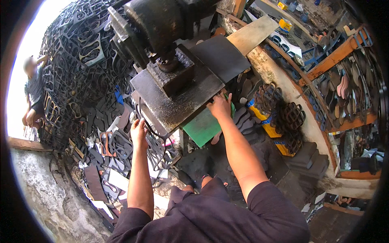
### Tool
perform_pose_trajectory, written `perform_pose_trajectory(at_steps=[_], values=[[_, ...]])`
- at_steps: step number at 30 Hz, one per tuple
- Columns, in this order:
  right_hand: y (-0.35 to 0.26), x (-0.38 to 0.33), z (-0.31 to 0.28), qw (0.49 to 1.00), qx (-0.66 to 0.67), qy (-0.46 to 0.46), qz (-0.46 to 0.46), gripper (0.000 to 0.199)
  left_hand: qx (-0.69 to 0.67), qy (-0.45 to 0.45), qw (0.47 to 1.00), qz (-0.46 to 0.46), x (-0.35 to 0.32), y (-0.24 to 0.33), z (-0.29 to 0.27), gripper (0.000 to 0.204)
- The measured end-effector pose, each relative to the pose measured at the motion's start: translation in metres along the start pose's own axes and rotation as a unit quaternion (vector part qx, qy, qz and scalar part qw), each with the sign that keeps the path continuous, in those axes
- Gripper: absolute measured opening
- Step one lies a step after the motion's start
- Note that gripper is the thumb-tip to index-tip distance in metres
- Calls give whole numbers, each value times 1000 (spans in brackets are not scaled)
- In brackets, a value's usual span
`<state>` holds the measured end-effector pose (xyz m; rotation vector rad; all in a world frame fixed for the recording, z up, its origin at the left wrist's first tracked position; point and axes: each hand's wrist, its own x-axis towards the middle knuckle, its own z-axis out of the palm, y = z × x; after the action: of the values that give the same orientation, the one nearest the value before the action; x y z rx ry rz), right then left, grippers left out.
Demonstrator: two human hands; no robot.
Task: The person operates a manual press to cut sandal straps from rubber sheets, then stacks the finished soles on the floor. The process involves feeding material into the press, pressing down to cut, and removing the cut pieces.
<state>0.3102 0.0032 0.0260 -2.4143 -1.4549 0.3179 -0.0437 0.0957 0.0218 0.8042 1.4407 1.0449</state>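
Observation:
A heavy press with a square metal plate [178, 97] stands in front of me. Under the plate, a green board [204, 125] sticks out toward me. My right hand [221, 106] is at the plate's right front edge, over the green board, fingers spread; some fingertips are hidden by the edge. At the plate's left side, my left hand [138, 133] has its fingers bent around a thin black looped offcut [165, 152], which hangs down beside the press. The exact grip is partly hidden. A flat black sheet [223, 56] lies behind the plate on the right.
A tall heap of black cut-out offcuts [81, 44] rises at the left. Loose sole shapes and scraps cover the floor below. Yellow boxes [270, 128] and bundled black cutting rings [289, 115] stand at the right, by shelves of soles [344, 87]. Another person [34, 87] is at far left.

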Motion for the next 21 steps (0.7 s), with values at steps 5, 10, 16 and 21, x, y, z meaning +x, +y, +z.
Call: perform_pose_trajectory(at_steps=[5,10,16,21], values=[[17,-19,-107,987,28,-155,-42,54,-84,-108,918,373,-128,174,107,35],[-83,-33,-438,774,-78,571,-262,41,26,-259,665,700,-286,398,254,30],[-86,-39,-520,729,-268,603,-181,35,214,109,381,893,-292,463,378,41],[35,-136,-365,641,-275,716,35,31,303,-260,444,802,-338,256,344,21]])
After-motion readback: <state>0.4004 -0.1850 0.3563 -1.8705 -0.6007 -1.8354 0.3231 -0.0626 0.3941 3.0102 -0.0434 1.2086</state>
